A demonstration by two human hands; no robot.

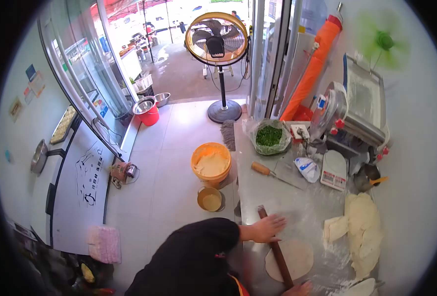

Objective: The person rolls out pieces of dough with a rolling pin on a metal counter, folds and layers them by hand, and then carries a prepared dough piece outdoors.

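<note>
My left hand lies across the upper part of a dark wooden rolling pin, its fingers stretched out flat and slightly apart. The pin rests across a thin round sheet of dough on the metal worktable. At the bottom edge of the head view, my right hand is over the lower end of the pin. Only part of it shows; its fingers look extended, a little blurred. To the right lie a large mass of dough and a smaller cut piece of dough.
On the metal worktable are a wooden-handled flat blade, a bag of chopped greens, a white packet and a digital scale. A bucket, a pot and a standing fan stand on the floor.
</note>
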